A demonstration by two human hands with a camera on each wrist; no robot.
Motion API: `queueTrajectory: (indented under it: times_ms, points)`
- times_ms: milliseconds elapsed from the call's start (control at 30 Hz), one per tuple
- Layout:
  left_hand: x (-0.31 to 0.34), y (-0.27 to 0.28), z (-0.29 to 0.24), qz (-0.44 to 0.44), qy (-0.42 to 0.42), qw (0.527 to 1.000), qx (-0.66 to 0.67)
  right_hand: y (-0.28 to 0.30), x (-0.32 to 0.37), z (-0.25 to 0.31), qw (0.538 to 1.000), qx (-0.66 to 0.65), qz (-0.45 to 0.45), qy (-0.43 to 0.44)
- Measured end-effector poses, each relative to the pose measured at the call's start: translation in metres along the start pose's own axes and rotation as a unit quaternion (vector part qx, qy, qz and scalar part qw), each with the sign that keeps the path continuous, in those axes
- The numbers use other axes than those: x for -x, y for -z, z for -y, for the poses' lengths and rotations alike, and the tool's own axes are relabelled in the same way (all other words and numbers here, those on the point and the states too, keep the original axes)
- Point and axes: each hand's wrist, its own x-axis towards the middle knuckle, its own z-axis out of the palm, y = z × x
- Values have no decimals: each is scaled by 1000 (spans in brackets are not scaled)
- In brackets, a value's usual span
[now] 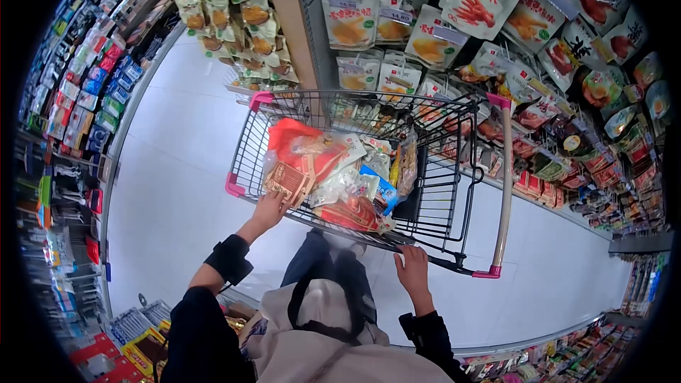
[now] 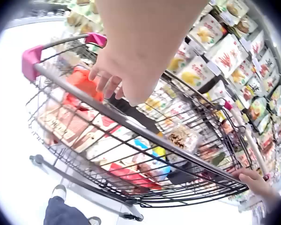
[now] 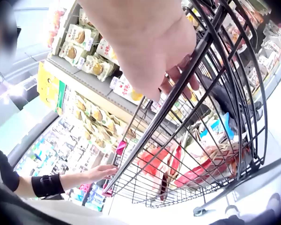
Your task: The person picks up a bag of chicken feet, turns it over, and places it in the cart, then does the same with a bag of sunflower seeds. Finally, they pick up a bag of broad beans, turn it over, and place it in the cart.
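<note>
A wire shopping cart [image 1: 454, 191] with pink corner pieces stands across the front of the person. My left hand [image 1: 268, 211] reaches over the near rim at its left end, fingers extended, fingertips right by a brown printed package [image 1: 289, 183]. In the left wrist view, the left hand [image 2: 126, 77] hangs loosely over the basket with nothing in its grasp. My right hand [image 1: 413, 269] rests on the near rim towards the handle end, its fingers [image 3: 180, 77] draped over the rail. The basket holds a red plastic bag [image 1: 289, 136], a blue packet [image 1: 379, 188] and several other bagged foods.
Hanging food packets [image 1: 489, 0] fill the shelf beyond the cart. Another rack of packets [image 1: 234, 14] stands at its end. Shelves of small goods [image 1: 85, 99] line the left side. Pale floor [image 1: 163, 170] lies between, and more shelves [image 1: 567, 358] run behind the person.
</note>
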Motion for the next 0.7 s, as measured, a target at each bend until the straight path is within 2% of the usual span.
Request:
queueTrajectory:
  times_ms: [67, 133, 233, 300, 367, 400, 500, 700]
  points:
    - [21, -12, 17, -33, -28, 999, -5, -5, 6, -5, 997, 55, -11, 50]
    - [33, -23, 26, -90, -59, 993, -40, -14, 6, -14, 994, 99, 2, 42]
    - [38, -16, 26, -59, -25, 998, -20, -19, 4, -15, 987, 154, -8, 46]
    - [41, -16, 25, -66, -25, 997, -40, -19, 3, -14, 986, 160, 15, 34]
    - [39, -16, 27, -74, -31, 995, -54, -22, 4, -14, 983, 180, -2, 36]
    - [38, -15, 28, -44, -19, 998, -50, -22, 4, -10, 981, 191, 1, 29]
    - [37, -16, 30, -35, -9, 998, -44, -27, 3, -2, 978, 210, -7, 14]
    - [40, -13, 35, -50, -37, 997, -46, -26, 4, 2, 977, 214, 11, -6]
